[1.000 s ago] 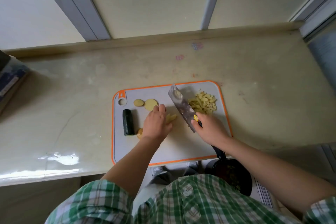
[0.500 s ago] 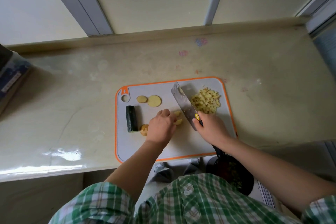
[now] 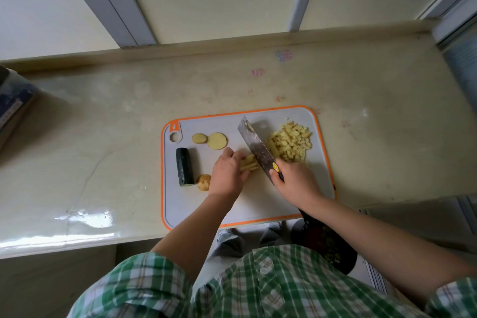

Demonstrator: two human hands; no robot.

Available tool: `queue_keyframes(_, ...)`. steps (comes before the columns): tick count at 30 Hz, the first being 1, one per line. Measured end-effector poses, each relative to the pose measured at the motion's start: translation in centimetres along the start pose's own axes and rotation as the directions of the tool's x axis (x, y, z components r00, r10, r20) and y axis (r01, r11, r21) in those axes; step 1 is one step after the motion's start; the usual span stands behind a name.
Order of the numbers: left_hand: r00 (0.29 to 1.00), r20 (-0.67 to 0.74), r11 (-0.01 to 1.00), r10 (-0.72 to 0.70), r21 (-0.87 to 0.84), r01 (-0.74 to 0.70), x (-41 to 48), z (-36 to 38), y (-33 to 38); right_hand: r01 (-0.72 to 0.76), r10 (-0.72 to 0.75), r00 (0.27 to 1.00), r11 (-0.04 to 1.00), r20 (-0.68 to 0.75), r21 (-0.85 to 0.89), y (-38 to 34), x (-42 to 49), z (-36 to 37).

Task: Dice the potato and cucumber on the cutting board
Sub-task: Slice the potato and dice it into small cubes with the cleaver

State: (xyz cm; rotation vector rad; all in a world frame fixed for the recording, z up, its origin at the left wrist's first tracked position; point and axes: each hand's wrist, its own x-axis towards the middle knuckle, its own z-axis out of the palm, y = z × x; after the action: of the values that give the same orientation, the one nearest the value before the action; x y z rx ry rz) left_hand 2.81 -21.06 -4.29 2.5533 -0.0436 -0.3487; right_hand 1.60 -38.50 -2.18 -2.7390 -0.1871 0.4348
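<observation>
Right hand [image 3: 294, 181] grip clamped around cleaver [image 3: 256, 148] handle. Left hand [image 3: 228, 174] grip curled, pressing potato strips [image 3: 249, 165] just left of the blade; cucumber [image 3: 184, 170] lies farther left.

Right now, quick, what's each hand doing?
Left hand: curled fingers hold the pale yellow potato sticks.
Right hand: grips the broad steel cleaver.

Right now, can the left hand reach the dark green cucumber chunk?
Probably yes: the cucumber chunk lies close beside the left hand with bare grey board between, but its fingers hold pale potato sticks.
</observation>
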Motion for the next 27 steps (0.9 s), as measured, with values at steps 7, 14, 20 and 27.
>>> queue_keyframes(7, 0.999, -0.031, 0.999, -0.008, -0.037, 0.006, -0.4, -0.1, 0.2, 0.028, -0.028, 0.999, 1.000, 0.015, -0.014, -0.4, 0.5, -1.5)
queue_keyframes(14, 0.996, -0.071, 0.994, -0.062, -0.091, 0.055, -0.1, 0.3, 0.7, 0.045, -0.043, 0.998, 0.997, 0.041, -0.060, -1.2, 0.1, -1.8)
queue_keyframes(20, 0.992, -0.069, 0.987, -0.104, -0.133, 0.094, 0.2, 0.4, 0.6, 0.044, -0.037, 0.998, 0.992, 0.058, -0.117, -1.7, -0.2, -1.5)
queue_keyframes(27, 0.992, -0.047, 0.983, -0.118, -0.145, 0.110, 0.4, 0.3, 0.5, 0.038, -0.033, 0.998, 0.994, 0.053, -0.107, -1.8, -0.4, -0.3)
